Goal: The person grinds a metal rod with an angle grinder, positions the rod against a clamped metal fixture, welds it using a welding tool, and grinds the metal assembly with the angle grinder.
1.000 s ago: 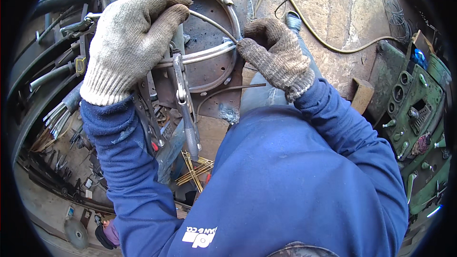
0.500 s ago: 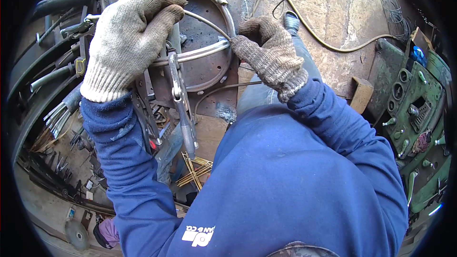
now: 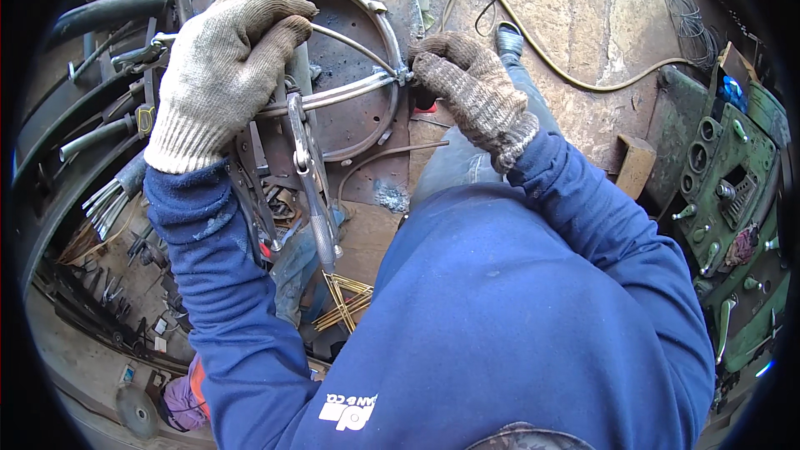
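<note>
My left hand (image 3: 221,75), in a pale knitted work glove, is closed around a thin curved metal rod (image 3: 354,43). This rod slopes down to the right and meets the end of a pair of curved metal strips (image 3: 342,97) at the rim of a round metal ring (image 3: 385,27). Beside that junction is my gloved right hand (image 3: 475,92), its fingers curled; whatever they may hold is hidden. Locking pliers (image 3: 310,175) are clamped on the strips below my left hand, handles toward me.
Metal bars and pipes (image 3: 108,12) crowd the left side. Brass-coloured rods (image 3: 346,302) lie below the pliers. A cable (image 3: 575,79) curves across the floor to a wire coil (image 3: 692,21). A green machine (image 3: 725,192) stands at right, near a wooden block (image 3: 633,165).
The rod's right end has come down to the strips' end at the ring. My right hand has shifted slightly and its fingers have moved off the rod. The ring and pliers appear slightly further left.
</note>
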Motion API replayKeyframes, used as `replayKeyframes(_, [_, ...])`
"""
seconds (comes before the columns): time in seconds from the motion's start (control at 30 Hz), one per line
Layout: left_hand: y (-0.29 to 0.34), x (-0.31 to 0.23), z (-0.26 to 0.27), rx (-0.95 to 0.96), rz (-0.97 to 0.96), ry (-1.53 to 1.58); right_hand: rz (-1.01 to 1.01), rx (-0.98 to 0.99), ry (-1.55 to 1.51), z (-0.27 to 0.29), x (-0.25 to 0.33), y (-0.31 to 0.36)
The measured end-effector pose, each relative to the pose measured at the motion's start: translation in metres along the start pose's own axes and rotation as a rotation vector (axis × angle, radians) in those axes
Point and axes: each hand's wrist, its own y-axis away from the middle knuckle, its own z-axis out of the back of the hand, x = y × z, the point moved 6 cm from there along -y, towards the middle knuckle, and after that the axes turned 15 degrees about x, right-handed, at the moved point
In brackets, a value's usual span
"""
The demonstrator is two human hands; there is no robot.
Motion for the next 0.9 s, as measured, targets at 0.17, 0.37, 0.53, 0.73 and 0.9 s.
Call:
replayKeyframes(0.17, [-0.0001, -0.0001, 0.0014, -0.007, -0.029, -0.009, -0.039, 0.015, 0.127, 0.0006, 0.002, -0.001])
replayKeyframes(0.37, [0.0002, -0.0001, -0.0001, -0.01, -0.045, -0.008, -0.018, -0.006, 0.174, 0.0005, 0.0012, -0.0012])
replayKeyframes(0.53, [-0.0018, 0.0002, -0.0016, -0.01, -0.053, -0.037, -0.019, -0.049, 0.22, 0.0016, -0.0015, -0.0032])
replayKeyframes(0.73, [0.0002, -0.0012, 0.0002, -0.014, -0.038, -0.043, -0.022, -0.097, 0.289, -0.0029, 0.005, -0.0042])
replayKeyframes(0.9, [-0.0004, -0.0026, 0.0012, -0.02, -0.052, -0.056, -0.037, -0.133, 0.297, -0.005, 0.0044, -0.0049])
